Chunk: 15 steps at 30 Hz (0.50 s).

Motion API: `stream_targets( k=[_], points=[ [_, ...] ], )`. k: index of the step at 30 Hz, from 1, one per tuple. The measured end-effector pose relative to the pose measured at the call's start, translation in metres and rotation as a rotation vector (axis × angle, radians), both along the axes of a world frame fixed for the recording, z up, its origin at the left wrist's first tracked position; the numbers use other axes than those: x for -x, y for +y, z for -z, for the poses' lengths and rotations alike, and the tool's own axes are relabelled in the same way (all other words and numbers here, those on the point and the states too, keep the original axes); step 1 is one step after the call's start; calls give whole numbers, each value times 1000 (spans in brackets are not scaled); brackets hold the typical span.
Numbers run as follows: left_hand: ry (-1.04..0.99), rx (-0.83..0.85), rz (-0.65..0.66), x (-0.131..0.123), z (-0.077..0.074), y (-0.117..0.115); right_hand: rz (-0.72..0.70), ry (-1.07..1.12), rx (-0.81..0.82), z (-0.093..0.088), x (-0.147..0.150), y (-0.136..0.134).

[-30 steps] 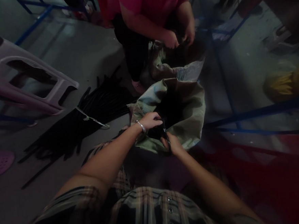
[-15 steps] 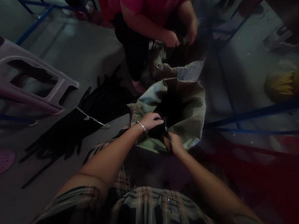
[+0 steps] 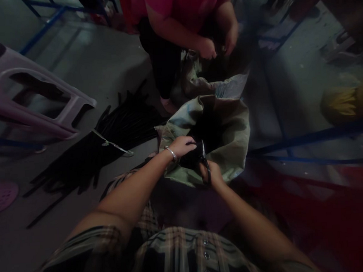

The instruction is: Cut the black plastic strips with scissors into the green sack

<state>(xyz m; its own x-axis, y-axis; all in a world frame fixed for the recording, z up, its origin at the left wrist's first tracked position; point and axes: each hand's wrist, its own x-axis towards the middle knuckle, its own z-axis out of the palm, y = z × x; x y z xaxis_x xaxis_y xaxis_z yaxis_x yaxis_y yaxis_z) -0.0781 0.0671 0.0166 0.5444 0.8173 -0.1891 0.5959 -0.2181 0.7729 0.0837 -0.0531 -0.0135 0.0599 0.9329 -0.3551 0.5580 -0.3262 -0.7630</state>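
Note:
My right hand [image 3: 214, 173] is closed round the handles of black-handled scissors [image 3: 206, 163], whose metal blades point up and away from me. Just left of the blades, my left hand [image 3: 184, 145] is closed on a black piece [image 3: 191, 158] of soft-looking material; in the dark its exact kind does not show. Both hands are over the near rim of a large open woven sack [image 3: 232, 149]. The sack's inside is too dark to make out.
A bundle of long black strips [image 3: 107, 141], tied with a pale band, lies on the floor at left. A plastic stool [image 3: 41, 92] lies beyond it. Opposite, a co-worker in pink [image 3: 188, 11] works over a second sack [image 3: 202, 82]. Blue metal bars [image 3: 318, 139] stand at right.
The scissors in my right hand have turned slightly and shifted a little to the right, away from the left fingers. My left hand has hardly moved. The co-worker's hands have shifted slightly.

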Motion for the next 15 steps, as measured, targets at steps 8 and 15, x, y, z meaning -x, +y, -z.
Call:
stream_targets(
  k=[8, 15],
  points=[
    [-107, 210, -135, -1, 1, 0, -130, -51, 51, -10, -3, 4],
    [-157, 265, -133, -4, 6, -4, -255, -213, 27, -7, 2, 3]
  ],
)
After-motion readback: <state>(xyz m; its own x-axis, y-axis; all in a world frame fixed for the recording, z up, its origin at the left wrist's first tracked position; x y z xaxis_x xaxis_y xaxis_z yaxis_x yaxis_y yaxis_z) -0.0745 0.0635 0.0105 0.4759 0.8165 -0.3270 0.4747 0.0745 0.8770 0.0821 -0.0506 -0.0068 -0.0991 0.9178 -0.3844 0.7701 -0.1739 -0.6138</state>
